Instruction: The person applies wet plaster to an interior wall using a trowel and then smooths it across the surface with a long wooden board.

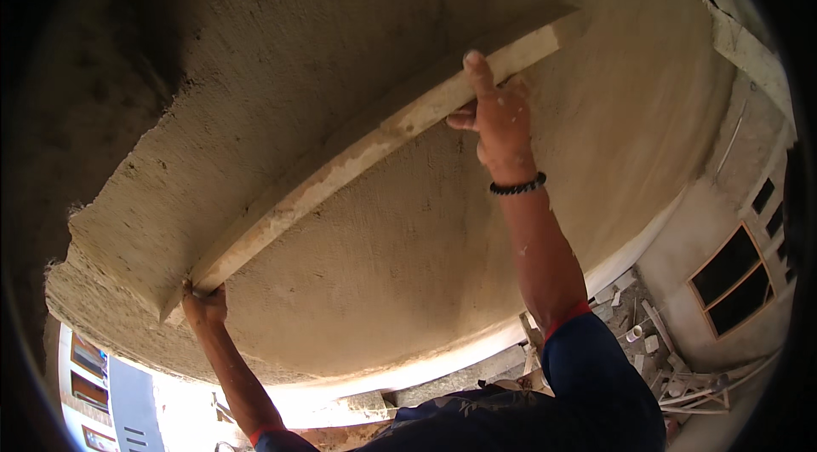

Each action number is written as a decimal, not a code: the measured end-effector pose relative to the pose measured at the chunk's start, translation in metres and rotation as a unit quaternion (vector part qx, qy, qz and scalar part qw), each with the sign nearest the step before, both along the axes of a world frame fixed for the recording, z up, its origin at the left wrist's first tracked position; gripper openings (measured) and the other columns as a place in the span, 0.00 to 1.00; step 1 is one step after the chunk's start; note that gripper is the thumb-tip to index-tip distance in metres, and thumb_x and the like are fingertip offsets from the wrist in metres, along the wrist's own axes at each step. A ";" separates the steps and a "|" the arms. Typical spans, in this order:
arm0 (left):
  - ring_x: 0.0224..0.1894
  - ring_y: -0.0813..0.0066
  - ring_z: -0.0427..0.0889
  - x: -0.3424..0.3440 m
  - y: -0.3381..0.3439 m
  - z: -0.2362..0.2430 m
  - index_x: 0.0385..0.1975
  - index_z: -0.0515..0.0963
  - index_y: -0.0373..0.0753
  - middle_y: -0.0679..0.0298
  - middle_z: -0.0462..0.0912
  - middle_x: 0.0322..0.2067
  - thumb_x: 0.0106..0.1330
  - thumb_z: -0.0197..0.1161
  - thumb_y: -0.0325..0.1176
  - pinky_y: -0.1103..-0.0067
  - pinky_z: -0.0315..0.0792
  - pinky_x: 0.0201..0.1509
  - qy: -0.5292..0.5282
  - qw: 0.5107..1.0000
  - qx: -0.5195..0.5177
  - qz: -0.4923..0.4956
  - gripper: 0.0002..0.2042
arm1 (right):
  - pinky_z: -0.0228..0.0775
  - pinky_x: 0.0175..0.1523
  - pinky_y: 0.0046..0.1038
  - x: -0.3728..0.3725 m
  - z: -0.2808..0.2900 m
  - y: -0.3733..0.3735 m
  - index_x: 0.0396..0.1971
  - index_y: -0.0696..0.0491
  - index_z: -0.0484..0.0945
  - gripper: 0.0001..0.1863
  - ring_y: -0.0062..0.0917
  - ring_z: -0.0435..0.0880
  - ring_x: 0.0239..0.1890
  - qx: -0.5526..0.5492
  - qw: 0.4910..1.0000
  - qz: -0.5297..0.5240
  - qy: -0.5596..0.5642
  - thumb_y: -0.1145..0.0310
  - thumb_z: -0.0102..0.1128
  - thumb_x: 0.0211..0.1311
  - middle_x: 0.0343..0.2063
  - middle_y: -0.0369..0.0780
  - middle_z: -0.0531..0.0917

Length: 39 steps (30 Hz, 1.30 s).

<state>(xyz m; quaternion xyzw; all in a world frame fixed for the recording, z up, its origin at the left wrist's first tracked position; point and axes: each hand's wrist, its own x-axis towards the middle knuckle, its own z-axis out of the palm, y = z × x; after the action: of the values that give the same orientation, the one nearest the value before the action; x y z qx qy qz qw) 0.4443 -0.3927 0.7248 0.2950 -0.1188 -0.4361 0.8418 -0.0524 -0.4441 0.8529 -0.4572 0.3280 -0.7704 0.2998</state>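
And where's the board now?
In the head view, the board slants across the plaster from the left hand, lower left, to past the right hand, upper right.

No text, label, brand, number or sign can be read here. A pale pattern [477,405] on the dark shirt [587,375] is too small and blurred to tell whether it includes lettering. The short dark bars [134,441] on the blue-grey wall [129,397] form no readable characters.

pale wall [668,260], wood-framed window [722,266], bright daylight [189,405]
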 end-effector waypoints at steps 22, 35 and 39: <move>0.57 0.51 0.64 -0.066 0.012 0.097 0.56 0.57 0.32 0.48 0.59 0.56 0.68 0.44 0.34 0.57 0.64 0.59 0.073 0.984 -0.133 -0.098 0.19 | 0.74 0.39 0.38 -0.060 0.178 -0.007 0.33 0.58 0.74 0.23 0.31 0.78 0.33 -0.060 0.995 0.039 0.072 0.50 0.61 0.53 0.31 0.41 0.78; 0.56 0.55 0.65 -0.041 0.014 0.041 0.54 0.60 0.32 0.48 0.62 0.55 0.67 0.48 0.38 0.62 0.69 0.56 0.039 0.998 -0.047 -0.004 0.21 | 0.74 0.44 0.34 -0.059 0.059 0.013 0.61 0.54 0.54 0.45 0.38 0.75 0.45 -0.200 0.784 -0.361 0.464 0.46 0.63 0.48 0.34 0.46 0.76; 0.57 0.56 0.65 -0.031 0.017 0.027 0.55 0.59 0.32 0.48 0.61 0.56 0.67 0.48 0.37 0.62 0.68 0.57 0.028 0.998 -0.046 0.016 0.21 | 0.70 0.38 0.42 -0.066 0.048 0.021 0.61 0.38 0.58 0.40 0.37 0.72 0.34 -0.157 0.686 -0.385 0.597 0.55 0.66 0.44 0.29 0.43 0.71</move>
<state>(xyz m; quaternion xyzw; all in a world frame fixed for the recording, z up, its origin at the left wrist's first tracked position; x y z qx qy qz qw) 0.4134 -0.3762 0.7518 0.2458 -0.1107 -0.4248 0.8642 -0.1184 -0.4234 0.9014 -0.6942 0.4591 -0.4230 -0.3583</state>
